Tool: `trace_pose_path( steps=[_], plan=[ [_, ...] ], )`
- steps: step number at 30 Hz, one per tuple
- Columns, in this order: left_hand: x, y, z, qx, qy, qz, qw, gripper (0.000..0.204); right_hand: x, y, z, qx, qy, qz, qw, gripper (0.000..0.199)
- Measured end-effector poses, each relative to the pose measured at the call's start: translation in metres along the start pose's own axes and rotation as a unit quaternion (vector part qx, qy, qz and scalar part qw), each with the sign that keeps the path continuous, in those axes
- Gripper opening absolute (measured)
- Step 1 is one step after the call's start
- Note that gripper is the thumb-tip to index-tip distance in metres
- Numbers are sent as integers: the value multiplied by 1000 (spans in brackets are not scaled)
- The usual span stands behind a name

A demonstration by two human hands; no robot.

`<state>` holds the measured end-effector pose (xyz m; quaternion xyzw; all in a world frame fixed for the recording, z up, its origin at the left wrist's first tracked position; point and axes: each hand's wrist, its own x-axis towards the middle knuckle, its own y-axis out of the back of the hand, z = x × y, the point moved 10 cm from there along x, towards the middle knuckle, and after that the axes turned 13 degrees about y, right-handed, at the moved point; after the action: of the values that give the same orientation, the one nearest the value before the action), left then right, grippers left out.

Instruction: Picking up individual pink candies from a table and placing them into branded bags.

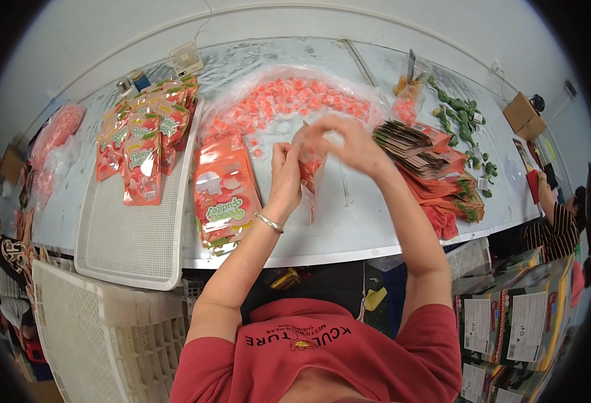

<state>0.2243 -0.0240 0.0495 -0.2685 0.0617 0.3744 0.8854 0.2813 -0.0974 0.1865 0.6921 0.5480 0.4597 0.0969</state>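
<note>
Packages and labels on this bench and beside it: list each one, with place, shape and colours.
Pouch: in both hands, red with clear panel.
Flat pouch pile: left of hands, orange-red, green patch.
Filled pouches: on white tray, far left, overlapping.
Empty pouch stack: right, fanned, orange edges.
Boxes: lower right, white rectangular labels.

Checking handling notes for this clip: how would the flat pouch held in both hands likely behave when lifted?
The pouch hangs limp below the left hand and right hand, so it is probably floppy. It looks thin and flat, likely light. Its glossy film may be slippery.
</note>
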Motion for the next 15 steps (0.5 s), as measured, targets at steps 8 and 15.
trace_pose_path(
  steps=[8, 15],
  plan=[
    [17, 8, 21, 136, -140, -35, 980, 32, -37, -25, 8, -67, 17, -61, 996, 15],
    [26, -31, 12, 154, -125, -204, 958, 34, -39, 2, -21, -134, 67, -15, 989, 19]
  ],
)
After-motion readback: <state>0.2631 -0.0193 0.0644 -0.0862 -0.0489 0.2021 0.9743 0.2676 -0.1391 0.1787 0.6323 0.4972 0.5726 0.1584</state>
